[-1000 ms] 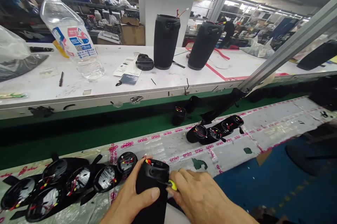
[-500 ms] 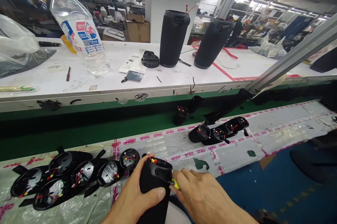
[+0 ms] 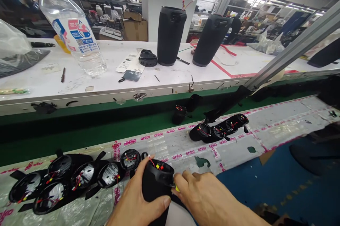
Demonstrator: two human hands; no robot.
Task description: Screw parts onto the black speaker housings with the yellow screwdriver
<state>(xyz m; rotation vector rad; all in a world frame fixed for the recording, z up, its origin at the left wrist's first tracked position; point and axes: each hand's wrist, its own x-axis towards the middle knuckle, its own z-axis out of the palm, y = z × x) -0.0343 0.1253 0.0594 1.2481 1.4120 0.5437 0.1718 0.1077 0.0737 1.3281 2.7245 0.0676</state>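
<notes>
While the left hand (image 3: 138,197) is holding the black speaker housing (image 3: 155,185) upright with a slight tilt, the right hand (image 3: 205,192) is working at its right side, just below the rim, with what looks like a small yellow tool (image 3: 177,188). The housing is standing in front of the near edge of the film-covered worktop (image 3: 235,148), just to the right of a group of similar wired housings (image 3: 108,174). Doing this well is probably a matter of keeping the shell firmly braced, pushing lightly and in line with the tool, and guarding the rim and fabric from a slip; the left thumb is resting low on the front, sensibly clear of the tip. The red and yellow connectors (image 3: 158,167) are sitting inside the mouth and are best left unpinched. As for the grip, the left one is spreading only as wide as the shell, fingers curling around the far left side and thumb pressing the front. The right one is closing tightly, thumb and curled fingers pinching the tool, whose tip is hiding from view.
</notes>
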